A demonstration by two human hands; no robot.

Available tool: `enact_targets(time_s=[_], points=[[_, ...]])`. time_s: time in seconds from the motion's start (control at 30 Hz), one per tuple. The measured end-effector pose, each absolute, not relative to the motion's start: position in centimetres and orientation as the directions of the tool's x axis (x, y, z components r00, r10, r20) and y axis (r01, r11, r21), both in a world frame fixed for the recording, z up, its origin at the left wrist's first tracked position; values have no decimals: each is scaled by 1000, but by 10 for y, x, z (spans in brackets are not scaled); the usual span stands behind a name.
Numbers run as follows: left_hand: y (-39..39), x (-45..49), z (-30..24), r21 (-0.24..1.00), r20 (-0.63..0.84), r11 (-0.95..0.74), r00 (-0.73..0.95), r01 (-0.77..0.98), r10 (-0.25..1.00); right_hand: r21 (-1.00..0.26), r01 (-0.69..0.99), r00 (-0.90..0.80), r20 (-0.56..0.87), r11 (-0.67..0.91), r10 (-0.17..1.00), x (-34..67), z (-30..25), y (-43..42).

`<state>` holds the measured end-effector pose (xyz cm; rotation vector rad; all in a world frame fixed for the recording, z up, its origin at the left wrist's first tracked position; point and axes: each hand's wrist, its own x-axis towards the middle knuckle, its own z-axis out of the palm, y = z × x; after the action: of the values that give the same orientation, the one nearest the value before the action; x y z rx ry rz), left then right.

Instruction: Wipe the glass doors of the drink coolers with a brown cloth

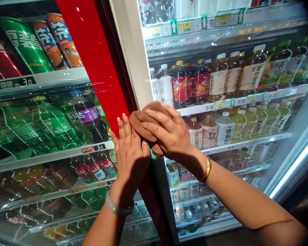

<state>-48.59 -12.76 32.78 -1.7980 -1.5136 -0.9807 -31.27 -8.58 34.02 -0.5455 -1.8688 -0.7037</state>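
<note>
A brown cloth (143,118) is pressed against the frame between two glass-door drinks fridges. My right hand (166,131) lies flat on the cloth, fingers stretched toward the left, a gold bangle on the wrist. My left hand (129,153) rests flat against the red door strip (97,58) just left of the cloth, fingers pointing up and touching the cloth's edge; a pale bangle is on that wrist.
The left fridge (41,112) holds green, orange and dark bottles on sloped shelves behind glass. The right fridge (233,99) holds tea and juice bottles on shelves with price tags. A white door frame (133,51) runs up between them. A lit door edge (295,167) stands at right.
</note>
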Motion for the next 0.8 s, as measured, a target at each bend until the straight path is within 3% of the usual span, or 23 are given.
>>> enact_targets(time_s=[0.1,0.33,0.53,0.67,0.73,0.8], points=[[-128,-485,317,52,812,-178,63,983,581,164,679,-346,931,716,115,-314,337,-92],[-126,-484,260,14,795,-173,94,985,599,51,675,-272,945,736,184,-317,249,-101],[-123,-472,268,89,813,-103,-13,991,582,73,714,-281,941,696,190,-320,275,-98],[-123,-480,254,45,825,-168,58,985,562,67,693,-210,971,718,111,-320,236,-96],[-125,-484,243,17,834,-210,101,978,542,153,649,-233,972,745,3,-318,205,-96],[-129,-486,236,-1,844,-236,128,972,520,149,607,-215,977,781,-20,-315,187,-96]])
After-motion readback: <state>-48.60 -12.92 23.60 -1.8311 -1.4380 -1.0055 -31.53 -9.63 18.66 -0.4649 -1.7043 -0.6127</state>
